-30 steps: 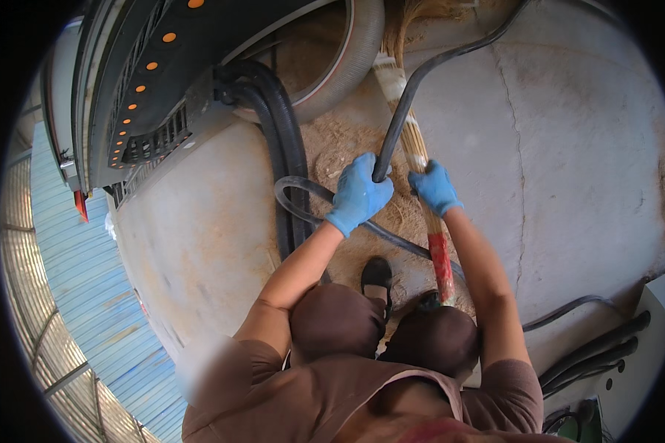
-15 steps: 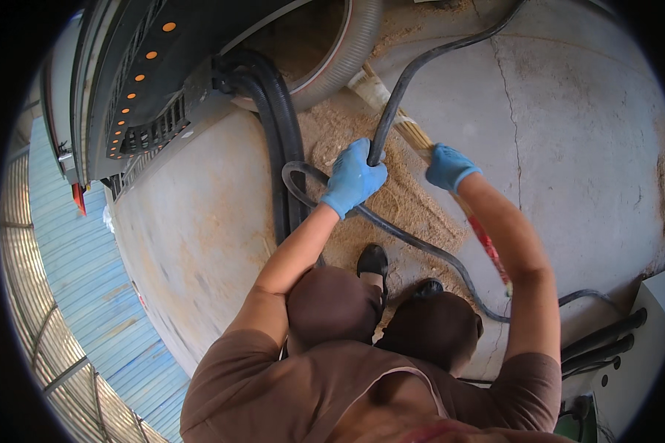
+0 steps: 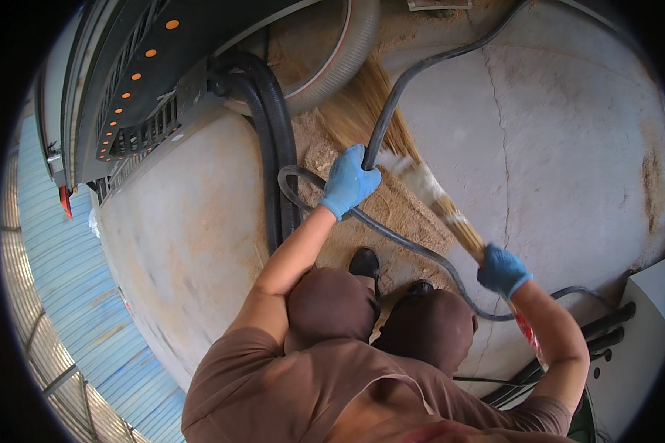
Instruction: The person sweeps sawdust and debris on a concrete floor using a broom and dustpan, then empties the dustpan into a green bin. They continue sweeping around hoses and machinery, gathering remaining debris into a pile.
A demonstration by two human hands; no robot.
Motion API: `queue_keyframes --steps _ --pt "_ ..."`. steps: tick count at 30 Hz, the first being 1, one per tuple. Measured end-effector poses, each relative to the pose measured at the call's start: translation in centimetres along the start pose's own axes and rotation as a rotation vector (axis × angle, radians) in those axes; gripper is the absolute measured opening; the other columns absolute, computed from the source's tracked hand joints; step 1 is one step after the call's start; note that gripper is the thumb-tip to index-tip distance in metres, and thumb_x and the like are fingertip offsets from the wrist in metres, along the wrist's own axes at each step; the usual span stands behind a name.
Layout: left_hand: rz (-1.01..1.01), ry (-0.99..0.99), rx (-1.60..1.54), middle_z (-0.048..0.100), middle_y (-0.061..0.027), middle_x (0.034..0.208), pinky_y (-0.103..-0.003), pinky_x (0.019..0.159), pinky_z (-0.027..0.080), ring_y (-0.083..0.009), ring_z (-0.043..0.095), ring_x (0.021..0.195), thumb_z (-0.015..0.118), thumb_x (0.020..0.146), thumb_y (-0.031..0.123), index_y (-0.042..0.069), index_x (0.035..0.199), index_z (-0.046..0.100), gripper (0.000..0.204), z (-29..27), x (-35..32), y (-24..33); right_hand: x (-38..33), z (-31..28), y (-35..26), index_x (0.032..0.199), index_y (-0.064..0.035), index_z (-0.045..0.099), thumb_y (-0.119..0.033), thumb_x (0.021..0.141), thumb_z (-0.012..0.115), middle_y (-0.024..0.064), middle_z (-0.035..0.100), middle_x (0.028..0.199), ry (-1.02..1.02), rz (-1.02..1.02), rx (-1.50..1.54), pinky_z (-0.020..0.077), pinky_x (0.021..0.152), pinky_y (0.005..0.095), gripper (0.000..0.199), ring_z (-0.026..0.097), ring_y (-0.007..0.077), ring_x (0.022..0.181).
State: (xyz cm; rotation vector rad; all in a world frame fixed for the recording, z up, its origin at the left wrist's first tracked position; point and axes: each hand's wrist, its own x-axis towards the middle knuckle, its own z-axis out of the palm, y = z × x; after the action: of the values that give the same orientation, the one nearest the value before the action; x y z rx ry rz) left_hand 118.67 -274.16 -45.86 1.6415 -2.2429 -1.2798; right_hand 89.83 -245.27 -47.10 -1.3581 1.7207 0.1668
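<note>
Two grips: over the sawdust (image 3: 415,213), your left hand (image 3: 349,182) curls fingers round the black hose (image 3: 451,55), presumably to clear the broom (image 3: 458,227), held by your right hand (image 3: 503,271), fingers wrapped, along the sawdust's right.

One person (image 3: 273,384), so yeah, one left hand (image 3: 351,182) and one right hand (image 3: 504,271), two blue gloves (image 3: 343,188). Then one broom (image 3: 464,233), one skinny black hose (image 3: 420,248), two fat black hoses (image 3: 275,116) on the left, one chunky pale ribbed hose (image 3: 343,70), two black shoes (image 3: 364,262), plus at least six orange dots (image 3: 151,53).

Soft, even light; broom bristles (image 3: 360,105) smeared, seemingly motion-blurred; edges bowed.
</note>
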Motion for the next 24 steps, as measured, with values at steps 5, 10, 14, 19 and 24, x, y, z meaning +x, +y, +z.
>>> queue_keyframes --steps 5,10,14,19,24 --pt "-0.003 0.031 -0.030 0.070 -0.0155 0.090 -0.040 0.077 0.052 -0.0277 0.068 0.083 0.070 0.085 0.015 0.000 0.098 0.066 0.021 0.0 0.0 0.1 -8.3 4.1 4.3 0.106 -0.0027 0.061 -0.018 0.082 0.067 0.0269 0.070 0.085 0.029 0.163 0.100 0.0555 0.074 0.0553 0.030 0.069 0.0477 0.081" --pt "0.005 0.017 -0.038 0.070 -0.0152 0.091 -0.040 0.078 0.053 -0.0278 0.068 0.084 0.070 0.084 0.016 0.001 0.099 0.067 0.022 -0.3 -0.2 1.4 -5.8 8.7 3.3 0.117 -0.0035 0.062 -0.022 0.084 0.068 0.0287 0.070 0.093 0.247 0.195 0.289 0.0551 0.078 0.0560 0.038 0.068 0.0503 0.088" --pt "0.025 0.030 -0.005 0.070 -0.0147 0.090 -0.039 0.080 0.053 -0.0275 0.069 0.084 0.071 0.084 0.016 0.001 0.101 0.067 0.023 -0.7 -0.6 2.5 4.1 8.9 2.5 0.118 -0.0029 0.063 -0.021 0.084 0.068 0.0291 0.071 0.097 0.374 0.158 0.381 0.0553 0.079 0.0529 0.039 0.069 0.0479 0.091" --pt "-0.002 0.003 0.016 0.069 -0.0156 0.092 -0.040 0.079 0.053 -0.0283 0.069 0.085 0.071 0.085 0.018 0.001 0.102 0.066 0.024 -0.6 -0.7 2.3 8.9 8.3 5.5 0.115 -0.0030 0.064 -0.023 0.085 0.068 0.0275 0.071 0.093 0.387 0.148 0.383 0.0556 0.077 0.0514 0.036 0.070 0.0474 0.088" --pt "-0.044 0.038 0.041 0.068 -0.0163 0.089 -0.043 0.075 0.052 -0.0304 0.068 0.084 0.070 0.086 0.017 0.003 0.098 0.064 0.019 -0.2 -0.6 1.7 7.7 7.5 9.2 0.115 -0.0035 0.064 -0.024 0.084 0.071 0.0264 0.072 0.095 0.413 0.182 0.202 0.0557 0.076 0.0503 0.038 0.070 0.0456 0.089"
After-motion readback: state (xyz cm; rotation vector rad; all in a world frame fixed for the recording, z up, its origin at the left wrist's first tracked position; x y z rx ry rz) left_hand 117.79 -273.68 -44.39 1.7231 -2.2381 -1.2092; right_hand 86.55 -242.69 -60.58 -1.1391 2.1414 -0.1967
